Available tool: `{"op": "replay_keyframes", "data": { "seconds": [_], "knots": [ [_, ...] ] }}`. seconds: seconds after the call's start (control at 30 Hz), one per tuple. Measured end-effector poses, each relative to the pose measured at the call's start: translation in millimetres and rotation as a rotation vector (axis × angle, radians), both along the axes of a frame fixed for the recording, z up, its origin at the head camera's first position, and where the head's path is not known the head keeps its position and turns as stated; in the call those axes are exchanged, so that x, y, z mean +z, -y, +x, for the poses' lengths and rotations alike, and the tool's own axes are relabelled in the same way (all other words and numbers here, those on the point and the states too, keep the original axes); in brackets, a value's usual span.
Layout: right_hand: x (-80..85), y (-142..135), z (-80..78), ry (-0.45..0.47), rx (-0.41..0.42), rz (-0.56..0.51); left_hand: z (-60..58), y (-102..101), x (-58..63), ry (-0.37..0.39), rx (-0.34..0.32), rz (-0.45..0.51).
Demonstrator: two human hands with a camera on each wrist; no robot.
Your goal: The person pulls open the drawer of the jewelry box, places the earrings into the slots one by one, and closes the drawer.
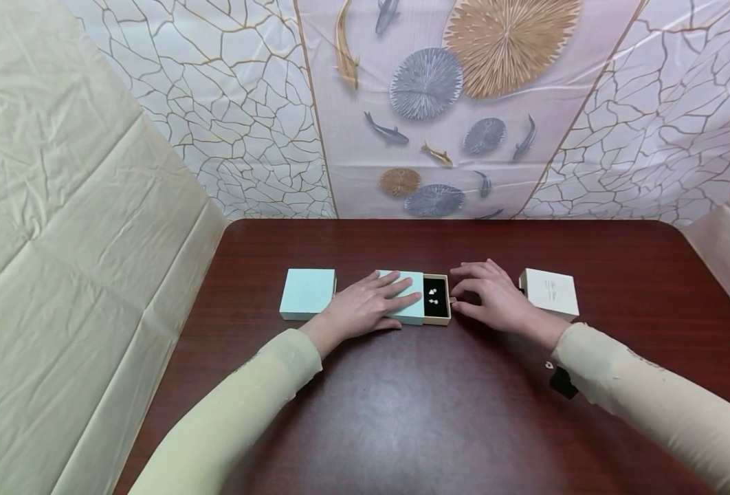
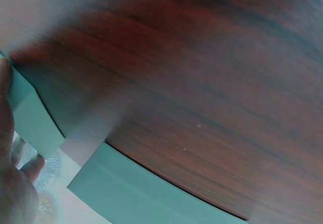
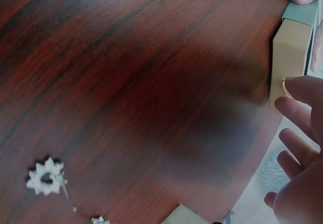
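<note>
A light-blue jewelry box (image 1: 411,315) lies in the middle of the table, its drawer (image 1: 437,321) partly out on the right. Two small sparkling earrings (image 1: 433,292) sit on black padding in the drawer. My left hand (image 1: 361,304) rests on the box lid, fingers straight and spread. At the drawer's outer end, my right hand (image 1: 495,295) pinches the small pull tab between thumb and index finger; its other fingers are loosely bent. In the right wrist view the drawer's tan end (image 3: 290,52) shows beside those fingertips.
Another light-blue box (image 1: 308,292) stands to the left, close to the left wrist. A white box (image 1: 550,292) with small lettering is behind the right wrist. Near the right sleeve lie a black pad (image 1: 563,382) and a sparkling earring (image 3: 46,177) on the dark wooden table (image 1: 377,412).
</note>
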State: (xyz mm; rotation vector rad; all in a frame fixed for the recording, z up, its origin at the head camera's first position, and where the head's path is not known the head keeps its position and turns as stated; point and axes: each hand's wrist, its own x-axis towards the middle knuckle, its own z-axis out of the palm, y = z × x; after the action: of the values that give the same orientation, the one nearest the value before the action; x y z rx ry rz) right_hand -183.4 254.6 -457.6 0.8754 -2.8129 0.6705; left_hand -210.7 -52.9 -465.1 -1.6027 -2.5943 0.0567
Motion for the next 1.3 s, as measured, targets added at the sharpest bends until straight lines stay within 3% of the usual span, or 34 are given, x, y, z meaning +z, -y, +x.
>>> {"op": "replay_keyframes", "data": {
  "seconds": [0.47, 1.3],
  "knots": [
    [1.8, 9, -3.6, 0.09, -0.028, -0.024, 0.3, 1, 0.6, 0.0, -0.003, 0.009],
    [-0.9, 23, -12.5, 0.086, -0.015, 0.005, -0.2, 0, 0.4, -0.002, -0.002, -0.001]
  ]
}}
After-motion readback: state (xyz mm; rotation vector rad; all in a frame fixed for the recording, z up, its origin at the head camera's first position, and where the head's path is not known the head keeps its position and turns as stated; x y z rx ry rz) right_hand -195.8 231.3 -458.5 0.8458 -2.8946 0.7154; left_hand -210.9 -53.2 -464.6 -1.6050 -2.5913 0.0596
